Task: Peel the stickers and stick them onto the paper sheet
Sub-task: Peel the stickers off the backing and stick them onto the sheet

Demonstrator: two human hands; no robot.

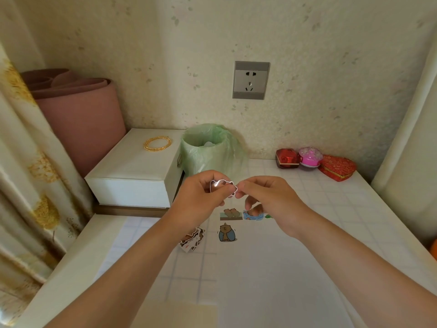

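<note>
Two hands, raised above the table (343,209) and meeting in front of the bin.

1. Left hand (203,192): fingers curled, thumb and fingertips pinching the left part of a small die-cut sticker (222,184).
2. Right hand (267,197): thumb and forefinger pinched on the right edge of the same sticker, remaining fingers curled loosely beneath.
3. Sticker: white-bordered with a brown figure, glossy, held in the air between both hands and well above the sheet. Whether its backing has begun to part is unclear through the glare.
4. Paper sheet (272,268): plain white, lying flat on the grid-patterned table below the hands.
5. Stuck on the sheet, upper row: two brown bears on a log (230,214), a bear in blue water (253,215) just beside it, and a green fragment (268,216) partly hidden by the right wrist.
6. Below that row: a bear in a blue garment (227,232).
7. Loose pile of stickers (191,237): on the table just off the sheet's left edge, partly under the left forearm.
8. Bin (210,150): lined with a green bag, standing at the wall.
9. White cabinet (132,176): left of the bin, with a coiled gold chain (157,143) on top.
10. Rolled pink mat (80,114): upright behind the cabinet, beside a floral curtain (23,174).
11. Wall socket (250,80): above the bin.
12. Far right of the table, in a row against the wall: red box (287,159), pink lidded container (309,157), red heart-shaped box (337,167).
</note>
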